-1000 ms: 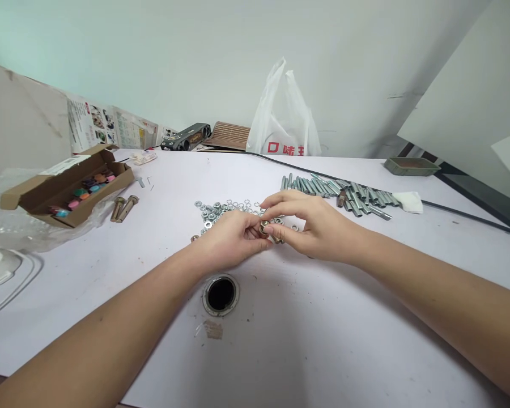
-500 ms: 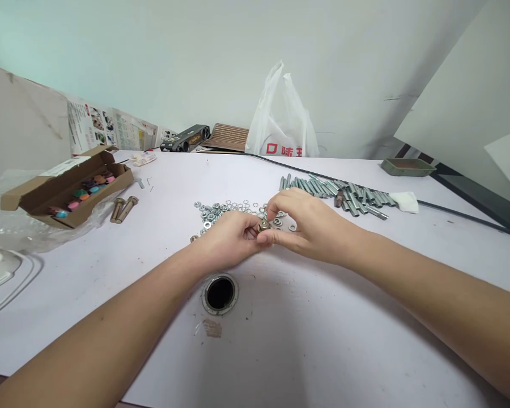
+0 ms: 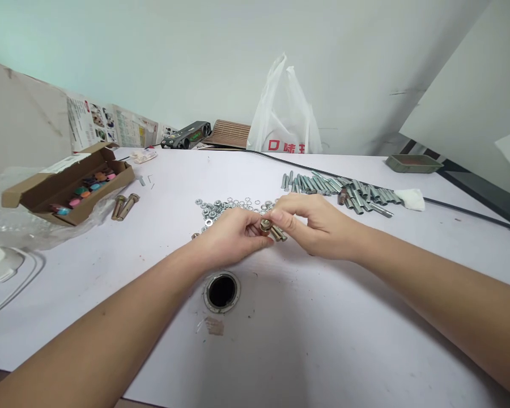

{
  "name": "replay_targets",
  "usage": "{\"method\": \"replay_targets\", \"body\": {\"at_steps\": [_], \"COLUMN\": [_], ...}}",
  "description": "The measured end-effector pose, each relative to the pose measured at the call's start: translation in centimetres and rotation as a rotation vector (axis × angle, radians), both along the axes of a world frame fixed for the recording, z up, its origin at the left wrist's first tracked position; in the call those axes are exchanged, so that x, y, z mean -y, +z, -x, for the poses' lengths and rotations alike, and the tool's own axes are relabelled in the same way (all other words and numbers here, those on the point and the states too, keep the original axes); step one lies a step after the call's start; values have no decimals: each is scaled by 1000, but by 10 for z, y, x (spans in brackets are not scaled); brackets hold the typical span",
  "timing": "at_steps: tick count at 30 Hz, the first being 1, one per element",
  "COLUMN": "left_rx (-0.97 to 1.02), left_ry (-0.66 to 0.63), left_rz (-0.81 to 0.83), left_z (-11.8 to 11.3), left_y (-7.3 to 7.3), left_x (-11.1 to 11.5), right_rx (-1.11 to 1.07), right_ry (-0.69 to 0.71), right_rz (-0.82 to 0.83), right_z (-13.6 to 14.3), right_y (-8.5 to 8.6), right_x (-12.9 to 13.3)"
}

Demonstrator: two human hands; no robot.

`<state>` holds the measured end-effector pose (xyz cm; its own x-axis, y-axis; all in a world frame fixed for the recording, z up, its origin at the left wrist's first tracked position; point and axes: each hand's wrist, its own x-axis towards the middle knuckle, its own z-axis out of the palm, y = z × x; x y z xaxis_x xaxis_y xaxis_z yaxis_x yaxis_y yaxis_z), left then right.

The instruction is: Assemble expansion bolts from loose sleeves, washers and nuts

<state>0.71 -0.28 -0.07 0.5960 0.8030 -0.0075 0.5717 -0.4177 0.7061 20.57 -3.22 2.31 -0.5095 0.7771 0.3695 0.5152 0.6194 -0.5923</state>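
Note:
Between the thumb and fingers of my left hand [image 3: 233, 241] is a brass-coloured bolt [image 3: 265, 226], its hexagonal end turned up towards me. My right hand [image 3: 317, 226] is closed, with its thumb and fingertips pinched against the same bolt from the right. What lies inside the right fingers is partly hidden. Just below those fingers show more brass-coloured bolt shafts [image 3: 279, 233]; I cannot tell whether they are held or lie on the table. Behind the hands is a pile of silver nuts [image 3: 212, 211], with loose washers [image 3: 239, 202] beside it, partly covered by my fingers.
Silver metal sleeves [image 3: 318, 184] lie heaped at the back right, near a white wad [image 3: 410, 199]. Two brass-coloured bolts [image 3: 125, 207] lie by an open cardboard box [image 3: 80, 187]. A round hole [image 3: 221, 292] pierces the table before me. A plastic bag [image 3: 284, 119] stands behind.
My right thumb has moved up from below the bolt to its top right side. Brass-coloured bolt shafts now show beneath my right fingers. The view has shifted slightly.

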Motion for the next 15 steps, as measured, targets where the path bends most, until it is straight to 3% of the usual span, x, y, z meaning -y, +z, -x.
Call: {"method": "replay_targets", "body": {"at_steps": [4, 11, 15], "left_rx": [-19, -7, 15], "left_ry": [3, -23, -31], "left_rz": [29, 32, 65], "left_z": [0, 0, -1], "left_y": [-2, 0, 0], "left_x": [-2, 0, 1], "right_rx": [-217, -74, -128], "right_ry": [-193, -14, -167], "right_rz": [140, 211, 234], "right_z": [-3, 4, 0], "right_y": [4, 4, 7], "right_x": [2, 3, 5]}}
